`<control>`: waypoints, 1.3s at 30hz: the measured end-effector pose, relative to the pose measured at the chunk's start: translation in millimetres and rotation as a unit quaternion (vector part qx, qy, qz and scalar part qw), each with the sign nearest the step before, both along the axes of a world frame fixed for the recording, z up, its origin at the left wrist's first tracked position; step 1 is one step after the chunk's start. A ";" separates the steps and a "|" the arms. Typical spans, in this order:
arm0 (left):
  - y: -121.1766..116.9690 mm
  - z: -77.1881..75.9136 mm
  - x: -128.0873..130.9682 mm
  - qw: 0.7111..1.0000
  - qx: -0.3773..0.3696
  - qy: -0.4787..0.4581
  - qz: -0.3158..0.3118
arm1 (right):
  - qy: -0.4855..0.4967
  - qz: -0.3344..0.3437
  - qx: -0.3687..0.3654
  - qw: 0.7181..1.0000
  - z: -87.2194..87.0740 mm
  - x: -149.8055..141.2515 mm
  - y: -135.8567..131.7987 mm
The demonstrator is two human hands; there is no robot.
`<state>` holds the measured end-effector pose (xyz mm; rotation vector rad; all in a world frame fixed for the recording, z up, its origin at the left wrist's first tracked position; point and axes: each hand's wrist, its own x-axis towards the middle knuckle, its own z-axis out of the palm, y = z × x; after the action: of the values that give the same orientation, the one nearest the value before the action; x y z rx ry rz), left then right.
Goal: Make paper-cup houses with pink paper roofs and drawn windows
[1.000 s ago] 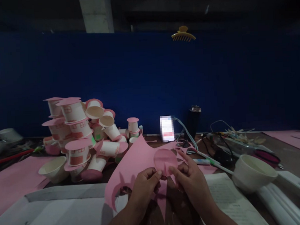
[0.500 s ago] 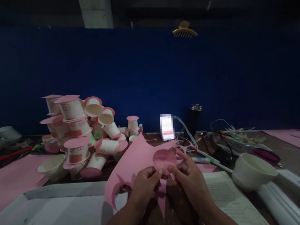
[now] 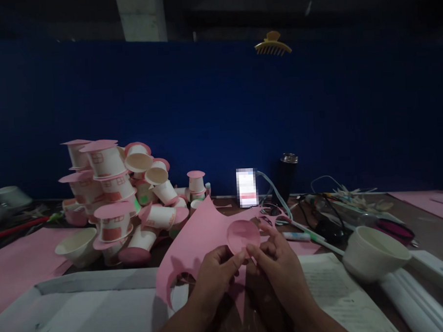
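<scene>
A round pink paper disc [image 3: 242,234] is pinched at its lower edge between both my hands. The thumb and fingers of my left hand [image 3: 219,271] close on its lower left side. My right hand [image 3: 275,261] grips the lower right side, its thumb close to the left thumb and its index finger raised beside the rim. Beneath and behind the disc lies a larger pink paper sheet [image 3: 195,231] with curved cut-outs along its edges. Which fingers support the back of the disc is hidden.
Paper cups [image 3: 107,161] with pink disc tops are piled at the left. A white tray [image 3: 98,284] lies in front. A phone [image 3: 246,188], a dark bottle [image 3: 285,178] and cables stand behind. At the right are a bowl [image 3: 374,255] and a printed page [image 3: 336,283].
Both thumbs have shifted slightly on the disc's lower edge and come closer together. The disc stays in almost the same place, and the surroundings are unchanged.
</scene>
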<state>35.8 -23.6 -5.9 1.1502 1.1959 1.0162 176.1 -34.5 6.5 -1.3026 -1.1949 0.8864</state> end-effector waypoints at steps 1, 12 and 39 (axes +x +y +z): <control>0.2 -0.6 0.0 1.000 0.000 0.002 -0.002 | -0.004 -0.002 0.001 1.000 -2.1 0.3 0.4; 4.2 -7.5 -1.0 1.000 0.012 0.029 0.002 | -0.007 -0.003 0.001 1.000 -6.6 -1.7 0.9; 4.5 -4.8 -2.9 0.997 0.032 0.064 -0.002 | 0.101 0.081 -0.070 0.989 -7.2 -6.2 0.7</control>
<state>32.9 -19.1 -10.7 1.2830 1.2686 0.9974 169.9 -33.8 -0.7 -1.2059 -1.1047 1.2085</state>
